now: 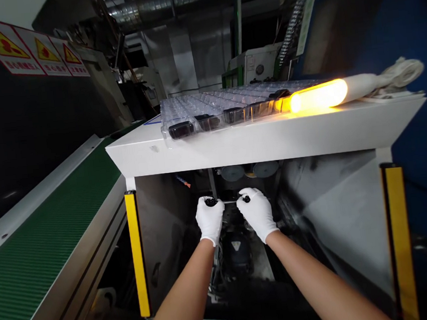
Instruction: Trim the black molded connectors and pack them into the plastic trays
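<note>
Both hands wear white gloves and reach into the machine opening below the white shelf. My left hand (pixel 210 219) is closed around a small black part (pixel 210 201), its thumb and fingers curled about it. To the right, my right hand (pixel 256 211) has its fingers curled round another small black part (pixel 246 198). A thin metal bar (pixel 229 202) shows between the two hands. Just above them, under the shelf, are two round grey discs (pixel 232 173). The undersides of both black parts are hidden by the gloves.
On the white shelf (pixel 249 144) lie a clear plastic tray (pixel 211 100) with several black parts and a glowing yellow lamp (pixel 318 95). A green conveyor belt (pixel 51 246) runs along the left. Yellow posts (pixel 137 255) flank the opening.
</note>
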The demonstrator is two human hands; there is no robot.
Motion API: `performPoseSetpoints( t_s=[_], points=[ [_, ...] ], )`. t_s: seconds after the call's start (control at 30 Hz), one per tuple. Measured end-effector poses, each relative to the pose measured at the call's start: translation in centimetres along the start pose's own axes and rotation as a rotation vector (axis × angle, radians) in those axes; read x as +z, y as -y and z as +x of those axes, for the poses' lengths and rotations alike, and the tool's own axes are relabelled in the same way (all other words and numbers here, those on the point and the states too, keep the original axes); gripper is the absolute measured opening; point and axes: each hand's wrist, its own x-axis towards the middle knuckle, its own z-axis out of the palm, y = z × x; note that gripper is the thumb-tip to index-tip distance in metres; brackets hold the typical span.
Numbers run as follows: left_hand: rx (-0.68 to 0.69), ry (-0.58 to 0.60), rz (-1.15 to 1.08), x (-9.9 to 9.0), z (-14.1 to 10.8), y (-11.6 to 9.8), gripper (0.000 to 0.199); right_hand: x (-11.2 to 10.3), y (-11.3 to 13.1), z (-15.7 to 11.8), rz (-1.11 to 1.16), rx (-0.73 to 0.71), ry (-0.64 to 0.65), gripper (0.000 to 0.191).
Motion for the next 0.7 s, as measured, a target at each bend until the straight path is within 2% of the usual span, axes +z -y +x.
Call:
performPoseSetpoints(
  t_s=[0.13,0.33,0.57,0.7],
  points=[
    [-0.032,-0.010,-0.011,0.4,0.0,0.4,0.021,0.4,-0.3,0.1,0.063,0.022,-0.026,0.028],
    [-0.048,0.004,-0.072,0.8,-0.2,0.5,0.021,0.9,-0.6,-0.3,0.117,0.066,-0.062,0.032],
    [-0.039,0.006,-0.168,-1.1,-1.5,-0.1,0.019,-0.2,-0.1,-1.0,0.173,0.065,-0.013,0.046],
    [-0.032,-0.008,-0.225,-1.1,-1.8,-0.2,0.015,0.3,-0.4,-1.1,0.183,0.078,0.017,0.056]
  ],
)
